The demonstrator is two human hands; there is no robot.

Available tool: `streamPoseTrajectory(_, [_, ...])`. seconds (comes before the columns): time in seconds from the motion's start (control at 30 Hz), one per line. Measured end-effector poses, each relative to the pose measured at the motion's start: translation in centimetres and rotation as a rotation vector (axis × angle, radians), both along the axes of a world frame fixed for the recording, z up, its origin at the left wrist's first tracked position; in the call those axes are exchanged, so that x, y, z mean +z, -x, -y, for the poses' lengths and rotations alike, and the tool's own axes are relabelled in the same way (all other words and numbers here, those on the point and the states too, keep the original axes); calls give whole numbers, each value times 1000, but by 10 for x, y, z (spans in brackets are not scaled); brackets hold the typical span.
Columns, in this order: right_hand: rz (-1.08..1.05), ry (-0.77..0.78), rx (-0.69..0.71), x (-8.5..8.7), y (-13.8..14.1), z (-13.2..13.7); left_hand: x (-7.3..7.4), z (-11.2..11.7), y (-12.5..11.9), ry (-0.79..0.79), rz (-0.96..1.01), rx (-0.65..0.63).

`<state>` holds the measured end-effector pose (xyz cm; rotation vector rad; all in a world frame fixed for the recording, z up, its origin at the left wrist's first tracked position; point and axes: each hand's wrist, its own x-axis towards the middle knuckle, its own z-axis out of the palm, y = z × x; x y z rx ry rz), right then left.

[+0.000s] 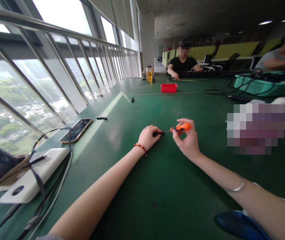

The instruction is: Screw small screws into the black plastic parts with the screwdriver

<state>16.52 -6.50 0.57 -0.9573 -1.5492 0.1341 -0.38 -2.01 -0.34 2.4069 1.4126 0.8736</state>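
Note:
My left hand (149, 137) is closed on a small black part (158, 133) and rests on the green tabletop. Its exact kind is hard to make out, since my fingers cover much of it. My right hand (189, 141) grips a screwdriver (182, 127) by its orange and black handle. The thin shaft points left, and its tip meets the right end of the black part. Two more small black pieces lie apart on the table: one (101, 118) to the left, another (132, 99) farther back.
A red tray (169, 88) sits toward the back. On the left are a phone (76, 130), a white power strip (36, 176) and cables. Farther off stand a jar (149, 74) and a green basket (262, 85) with cables. Two people sit beyond. A blue object (235, 221) lies near my right forearm.

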Motion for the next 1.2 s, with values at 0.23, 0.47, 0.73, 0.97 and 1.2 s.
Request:
streamPoseTrajectory(0.23, [77,15,-3,1,1,2,0,0,0,-5,13,-3])
streamPoseTrajectory(0.47, [61,-27,-14,0,0,1,1,1,0,3,12,0])
streamPoseTrajectory(0.73, [88,-6,6,-1,0,1,0,1,-1,-7,15,-3])
streamPoseTrajectory(0.97, [79,-74,-14,-1,1,0,0,0,-1,-5,1,2])
streamPoseTrajectory(1.2, [97,-34,-15,-2,0,0,-1,0,-1,-12,6,2])
